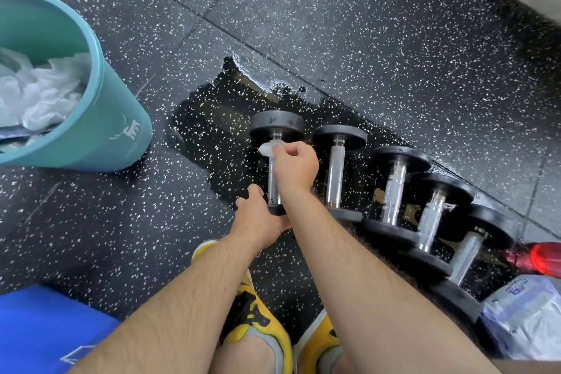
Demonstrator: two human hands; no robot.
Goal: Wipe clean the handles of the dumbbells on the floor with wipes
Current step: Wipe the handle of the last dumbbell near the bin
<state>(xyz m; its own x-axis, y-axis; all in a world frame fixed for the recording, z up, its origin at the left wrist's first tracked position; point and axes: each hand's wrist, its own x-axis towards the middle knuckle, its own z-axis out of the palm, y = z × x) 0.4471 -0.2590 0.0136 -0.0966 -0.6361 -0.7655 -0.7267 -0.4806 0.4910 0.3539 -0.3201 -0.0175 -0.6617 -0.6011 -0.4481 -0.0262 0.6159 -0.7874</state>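
Several black dumbbells with chrome handles lie in a row on the speckled rubber floor. My right hand (296,165) grips a white wipe (268,149) around the far end of the leftmost dumbbell's handle (272,179). My left hand (258,218) holds the near black weight of that same dumbbell (277,209); the hand and my right forearm cover most of this weight. The neighbouring dumbbell (336,173) lies just to the right, untouched.
A teal bin (100,118) with crumpled used wipes stands at the left. A wipes pack (525,316) and a red bottle (540,259) lie at the right edge. A blue mat (39,331) is at the bottom left; my yellow shoes (261,325) are below.
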